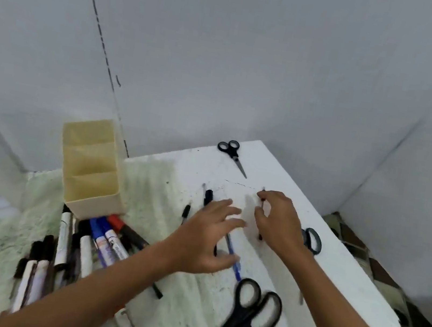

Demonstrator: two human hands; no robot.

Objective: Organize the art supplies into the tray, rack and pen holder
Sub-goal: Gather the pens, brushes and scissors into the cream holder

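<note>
My left hand hovers with spread fingers over a blue pen on the white table, thumb at the pen. To its right, my right hand pinches a thin dark pen lying on the table. Two short black pens lie just beyond my left hand. A cream pen holder with three empty compartments stands at the left. In front of it lies a pile of markers, blue, red, black and white.
Small black scissors lie at the table's far edge. Large black scissors lie near me, under my right forearm. A third pair shows behind my right wrist. Grey walls close the corner; patterned floor lies to the right.
</note>
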